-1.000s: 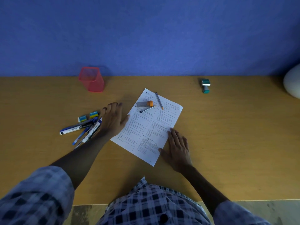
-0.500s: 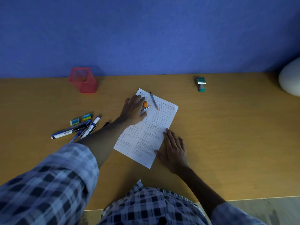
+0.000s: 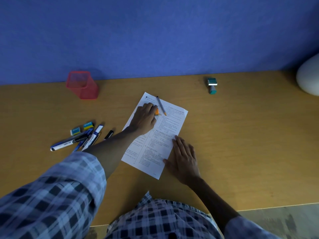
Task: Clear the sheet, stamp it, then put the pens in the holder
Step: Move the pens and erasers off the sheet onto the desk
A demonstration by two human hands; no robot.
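A printed white sheet (image 3: 165, 133) lies at an angle on the wooden desk (image 3: 241, 135). My left hand (image 3: 144, 119) rests on its upper part, fingers curled over an orange-capped item (image 3: 156, 111) and a thin pen beside it; both are mostly hidden. A pencil (image 3: 161, 105) lies on the sheet's top corner. My right hand (image 3: 184, 158) lies flat on the sheet's lower right edge. A green stamp (image 3: 212, 85) lies at the back right. The red mesh holder (image 3: 82, 85) stands at the back left. Several pens (image 3: 77, 139) lie in a pile on the left.
Two small erasers (image 3: 82, 128) sit beside the pen pile. A black marker (image 3: 109, 134) lies close to my left forearm. A white rounded object (image 3: 309, 76) sits at the far right edge. A blue wall borders the desk's back.
My left hand has moved from the pen pile on the left up onto the sheet and closed over the orange-capped item. My right hand stays on the sheet's edge.
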